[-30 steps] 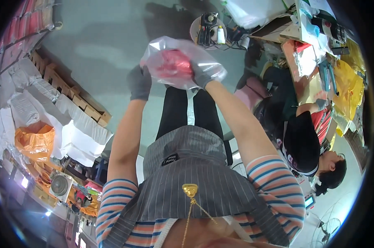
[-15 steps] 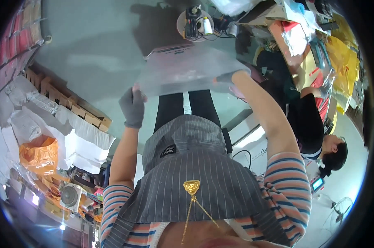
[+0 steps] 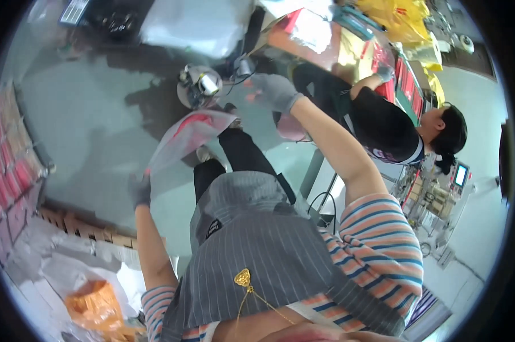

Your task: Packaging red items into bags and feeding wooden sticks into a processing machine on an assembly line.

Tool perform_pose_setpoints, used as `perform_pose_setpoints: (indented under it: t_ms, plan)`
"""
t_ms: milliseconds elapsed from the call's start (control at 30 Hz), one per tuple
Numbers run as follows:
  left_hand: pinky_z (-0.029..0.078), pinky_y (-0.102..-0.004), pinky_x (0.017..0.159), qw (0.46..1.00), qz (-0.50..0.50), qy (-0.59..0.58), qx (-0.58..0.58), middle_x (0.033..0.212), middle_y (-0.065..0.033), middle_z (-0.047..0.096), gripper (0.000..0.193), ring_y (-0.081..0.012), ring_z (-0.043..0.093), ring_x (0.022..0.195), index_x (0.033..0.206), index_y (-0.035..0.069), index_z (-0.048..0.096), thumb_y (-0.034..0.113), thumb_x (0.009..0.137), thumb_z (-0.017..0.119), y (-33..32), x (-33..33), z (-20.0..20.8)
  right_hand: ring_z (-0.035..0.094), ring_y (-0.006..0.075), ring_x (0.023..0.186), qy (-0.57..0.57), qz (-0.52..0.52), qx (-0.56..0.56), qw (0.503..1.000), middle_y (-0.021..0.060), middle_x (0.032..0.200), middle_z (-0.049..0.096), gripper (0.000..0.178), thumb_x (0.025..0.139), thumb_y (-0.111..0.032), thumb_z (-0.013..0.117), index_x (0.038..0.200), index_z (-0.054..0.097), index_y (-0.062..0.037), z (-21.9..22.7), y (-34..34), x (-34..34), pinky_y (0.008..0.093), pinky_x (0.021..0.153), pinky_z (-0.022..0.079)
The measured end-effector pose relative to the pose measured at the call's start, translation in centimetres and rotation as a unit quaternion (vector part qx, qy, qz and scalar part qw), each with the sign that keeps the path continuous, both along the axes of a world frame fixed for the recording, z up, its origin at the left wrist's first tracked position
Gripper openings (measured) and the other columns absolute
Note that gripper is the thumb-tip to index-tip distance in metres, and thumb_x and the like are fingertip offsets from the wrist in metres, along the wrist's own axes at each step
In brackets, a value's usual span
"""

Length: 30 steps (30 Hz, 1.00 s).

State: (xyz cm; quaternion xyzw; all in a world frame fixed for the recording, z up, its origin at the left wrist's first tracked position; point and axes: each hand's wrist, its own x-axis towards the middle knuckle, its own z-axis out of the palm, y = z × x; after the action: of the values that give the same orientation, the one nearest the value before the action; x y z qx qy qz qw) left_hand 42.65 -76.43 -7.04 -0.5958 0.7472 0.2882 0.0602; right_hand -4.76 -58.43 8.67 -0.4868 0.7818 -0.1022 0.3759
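A thin translucent plastic bag (image 3: 175, 141) with a red or pink area hangs over the floor, stretching up and right from my left hand (image 3: 139, 191). That hand wears a grey glove with bare fingertips and is closed on the bag's near corner. My right hand (image 3: 274, 93), in a matching glove, is apart from the bag, to its upper right. Its fingers are stretched out, slightly blurred, with nothing seen in them. Just beyond the bag stands a small round stool (image 3: 182, 97) with a white spool (image 3: 208, 84) and dark tools on it.
On my right a person in black (image 3: 383, 122) works at a table with red and yellow packages (image 3: 371, 57). A large pale plastic-covered stack (image 3: 197, 25) stands ahead. Pink-red bundles (image 3: 9, 165) line the left side; an orange bag (image 3: 95, 305) lies at lower left.
My right hand has let go of the bag and moved up, its fingers now stretched out. My left hand still has the bag, which swung left and narrowed. The view has turned.
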Motion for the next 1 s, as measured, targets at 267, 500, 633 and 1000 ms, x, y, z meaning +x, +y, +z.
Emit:
perform_pose_setpoints:
  t_ms: [267,500,633,1000]
  plan:
    - [0.046,-0.0361,0.077,0.997,0.042,0.046,-0.038,0.112,-0.0175,0.056,0.052,-0.0278,0.058,0.094,0.128,0.004,0.046,0.030,0.086,0.061,0.4,-8.2,9.6,0.063,0.0335,0.087,0.355,-0.160,-0.134,0.911,0.0127,0.105,0.061,0.033,0.085,-0.021,0.053,0.117,0.050,-0.0156,-2.5,-1.1,-22.1,0.0425,0.072,0.050]
    - [0.045,-0.0268,0.074,0.965,0.074,0.237,0.080,0.107,-0.0072,0.059,0.035,-0.0135,0.056,0.089,0.121,0.001,0.053,0.016,0.090,0.057,0.8,-21.0,12.1,0.065,0.0332,0.075,0.324,-0.128,-0.071,0.935,0.0160,0.092,0.066,0.050,0.089,-0.017,0.042,0.137,0.036,-0.0276,-7.9,-8.3,-27.3,0.0436,0.064,0.050]
    - [0.043,-0.0265,0.087,0.853,0.143,0.365,0.345,0.114,-0.0079,0.059,0.041,-0.0144,0.056,0.103,0.121,-0.002,0.054,0.027,0.093,0.053,-0.5,-30.1,12.4,0.055,0.0081,0.054,-0.291,-0.311,-0.261,0.866,0.0029,0.079,0.060,0.031,0.087,-0.014,0.061,0.113,0.050,-0.0011,-4.5,-9.7,-14.8,0.0220,0.048,0.044]
    - [0.045,-0.0274,0.070,0.892,0.201,0.339,0.219,0.081,-0.0031,0.063,0.030,-0.0130,0.058,0.079,0.090,0.000,0.065,0.028,0.079,0.068,-6.2,-36.1,13.4,0.059,0.0106,0.051,-0.508,-0.352,-0.073,0.783,0.0071,0.077,0.062,0.020,0.089,-0.017,0.058,0.100,0.054,-0.0009,-0.5,-9.9,0.3,0.0217,0.047,0.046]
